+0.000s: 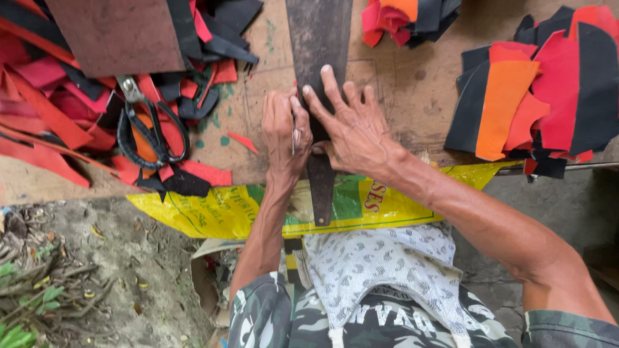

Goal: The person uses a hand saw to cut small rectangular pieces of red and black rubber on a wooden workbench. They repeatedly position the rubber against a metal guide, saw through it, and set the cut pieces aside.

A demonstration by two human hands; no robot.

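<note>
Under our wrists lies a yellow-green printed sack (238,209); our right hand (350,127) presses flat the dark tapered strip (321,28), left hand (283,134) gripping a thin blade (293,133).

Both bare forearms reach forward from the body, wrists close together. Left hand (283,134) curled, fingers bent, thumb and forefinger pinched shut on something thin. Right hand (350,127) lies flat, palm down, fingers spread forward, just beside the left, thumbs nearly touching.
</note>
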